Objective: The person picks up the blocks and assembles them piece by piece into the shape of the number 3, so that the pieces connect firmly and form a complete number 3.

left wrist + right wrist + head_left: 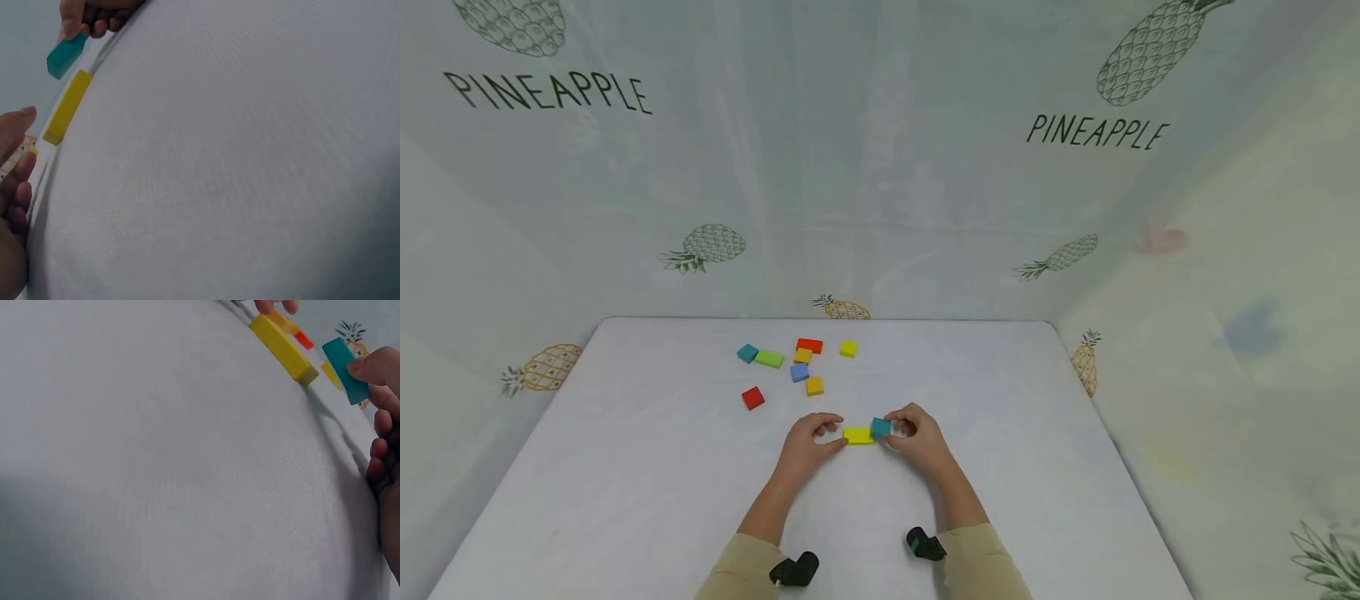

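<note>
A long yellow block (857,436) lies flat on the table, between the two hands in the head view. My right hand (921,437) pinches a teal block (882,427) between thumb and fingers, holding it raised beside the right end of the yellow block. In the right wrist view the teal block (345,370) is tilted, its lower end off the table. My left hand (808,442) rests at the yellow block's left end with thumb and fingers apart. A gap shows between the left fingers (24,165) and the yellow block (67,107) in the left wrist view.
Farther back lie a teal block (747,353), a green block (769,358), red blocks (809,345) (753,398), a blue block (800,372), and several yellow and orange blocks (815,386). A pineapple-print curtain (880,167) hangs behind the white table (1015,400).
</note>
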The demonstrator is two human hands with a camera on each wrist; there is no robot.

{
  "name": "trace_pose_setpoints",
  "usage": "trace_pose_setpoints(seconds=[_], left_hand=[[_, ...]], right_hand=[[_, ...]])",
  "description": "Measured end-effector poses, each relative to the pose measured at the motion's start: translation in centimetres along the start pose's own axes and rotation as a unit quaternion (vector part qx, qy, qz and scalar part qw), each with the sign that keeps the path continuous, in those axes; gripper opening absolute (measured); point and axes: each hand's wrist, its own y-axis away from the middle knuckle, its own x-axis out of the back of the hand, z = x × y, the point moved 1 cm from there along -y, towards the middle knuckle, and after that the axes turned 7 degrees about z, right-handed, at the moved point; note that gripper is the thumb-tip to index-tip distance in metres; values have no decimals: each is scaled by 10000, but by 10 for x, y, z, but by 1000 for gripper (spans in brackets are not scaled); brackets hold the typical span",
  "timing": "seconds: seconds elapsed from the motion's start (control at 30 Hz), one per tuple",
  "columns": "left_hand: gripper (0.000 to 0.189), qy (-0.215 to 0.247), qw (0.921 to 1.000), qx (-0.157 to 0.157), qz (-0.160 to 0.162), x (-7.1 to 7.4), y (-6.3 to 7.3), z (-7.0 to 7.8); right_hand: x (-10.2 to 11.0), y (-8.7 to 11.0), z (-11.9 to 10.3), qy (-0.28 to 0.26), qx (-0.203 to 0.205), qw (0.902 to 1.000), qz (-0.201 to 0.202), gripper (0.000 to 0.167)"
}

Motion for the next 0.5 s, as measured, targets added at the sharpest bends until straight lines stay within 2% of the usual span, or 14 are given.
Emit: trace_pose_setpoints(seconds=[0.2, 0.5], left_hand=[[32, -361, 9992, -160, -92, -1, 1, 1], [29, -301, 9992, -55, -270, 1, 0, -1]], right_hand=[[5, 0, 4, 86, 10, 9998, -156, 20], [8, 1, 6, 189, 118, 9994, -254, 19]])
